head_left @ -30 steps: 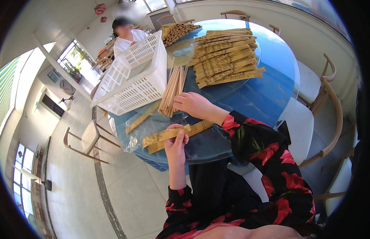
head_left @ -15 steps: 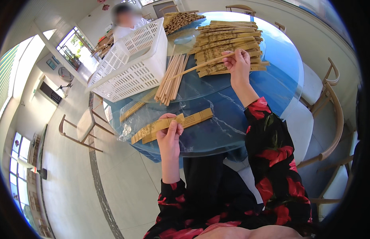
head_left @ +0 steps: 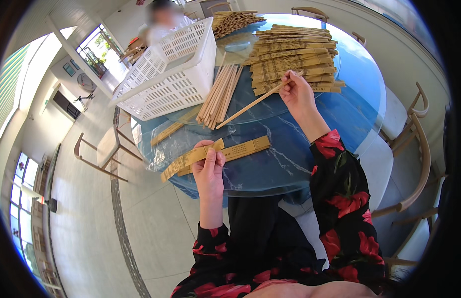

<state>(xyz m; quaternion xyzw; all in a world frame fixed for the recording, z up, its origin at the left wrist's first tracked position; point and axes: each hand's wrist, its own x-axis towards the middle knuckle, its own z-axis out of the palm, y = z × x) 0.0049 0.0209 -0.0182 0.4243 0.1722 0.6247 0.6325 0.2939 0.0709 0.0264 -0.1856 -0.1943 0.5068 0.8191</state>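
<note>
My left hand (head_left: 209, 164) grips one end of a yellow paper chopstick sleeve (head_left: 183, 161) just above the round blue table (head_left: 300, 159). A second yellow sleeve (head_left: 245, 148) lies flat on the table beside it. My right hand (head_left: 297, 92) is raised further back and pinches a pair of bare wooden chopsticks (head_left: 250, 105) that slants down to the left. A loose bundle of bare chopsticks (head_left: 220, 94) lies on the glass turntable between the two hands. Behind my right hand sits a stack of filled yellow sleeves (head_left: 290, 57).
A white plastic lattice basket (head_left: 166, 74) stands at the table's back left. Another pile of chopsticks (head_left: 235, 20) lies at the far edge, near a seated person (head_left: 163, 20). Wooden chairs (head_left: 414, 144) ring the table on the right; a chair (head_left: 104, 149) stands on the left.
My right hand left the sleeve by my left hand, reached back to the loose bundle, and now lifts a pair of chopsticks. The left hand kept its hold on the sleeve.
</note>
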